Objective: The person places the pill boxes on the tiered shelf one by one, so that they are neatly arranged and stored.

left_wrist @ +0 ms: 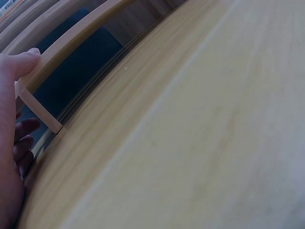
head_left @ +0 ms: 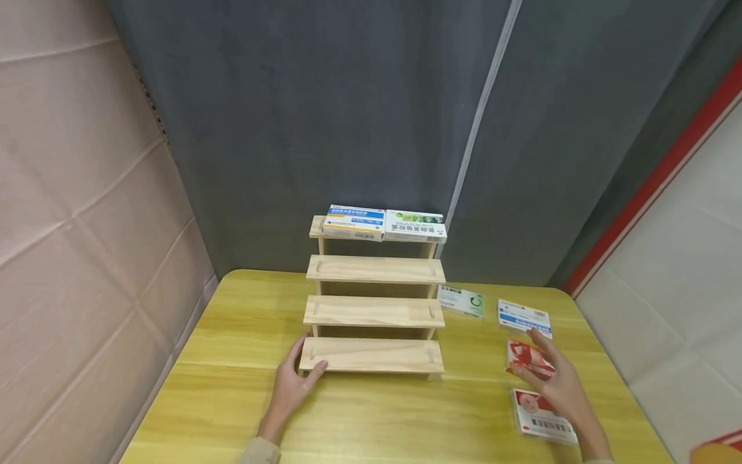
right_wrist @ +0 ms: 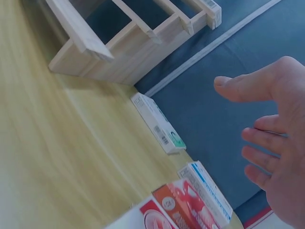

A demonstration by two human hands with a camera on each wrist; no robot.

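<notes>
A stepped wooden rack (head_left: 373, 354) with several shelves stands on the table. My left hand (head_left: 292, 380) grips the left end of its lowest shelf, thumb on top and the other fingers at the side. In the left wrist view, the thumb (left_wrist: 26, 64) lies on the shelf edge. My right hand (head_left: 562, 380) is over the medicine boxes on the right, holding nothing; its fingers are spread apart from the thumb. Below it are a red box (head_left: 524, 357) and a white-and-red box (head_left: 545, 422). A blue-and-white box (head_left: 522, 316) lies by its fingertips.
On the top shelf lie a blue-and-white box (head_left: 355, 220) and a white-and-green box (head_left: 414, 225). Another white-and-green box (head_left: 462, 301) is on the table (head_left: 232, 361), just right of the rack. A dark curtain (head_left: 290, 129) hangs behind.
</notes>
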